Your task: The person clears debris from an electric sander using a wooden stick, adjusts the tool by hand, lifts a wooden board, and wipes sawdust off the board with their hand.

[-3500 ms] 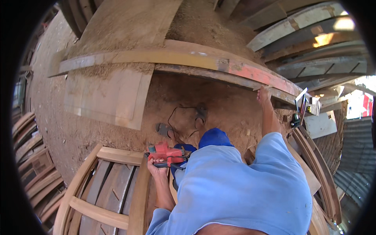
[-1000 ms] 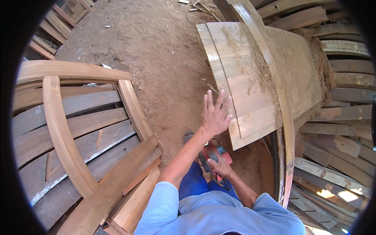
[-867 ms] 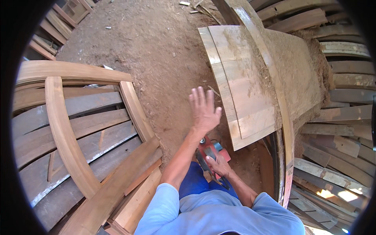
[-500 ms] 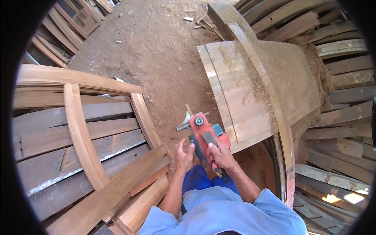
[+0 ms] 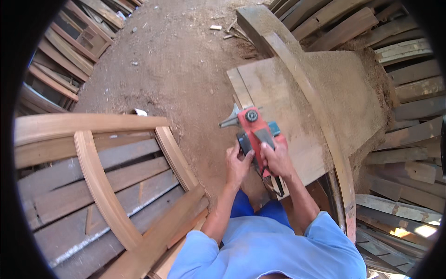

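A red electric hand planer with a black knob at its front and a grey guide fence on its left side is held up in front of me. My right hand is closed around its rear handle. At the planer's black side cover, my left hand grips with the thumb near the red body and fingers partly hidden. The planer overlaps the left edge of a dusty wooden board; whether it touches cannot be told.
A long curved wooden piece lies across the board, with sawdust around it. On the left, a wooden frame rests over several planks. Stacked boards line the right side; scraps dot the dirt floor.
Both hands have raised the planer forward and to the right, toward the board. My left hand, its fingers spread beside the planer before, now grips its side.
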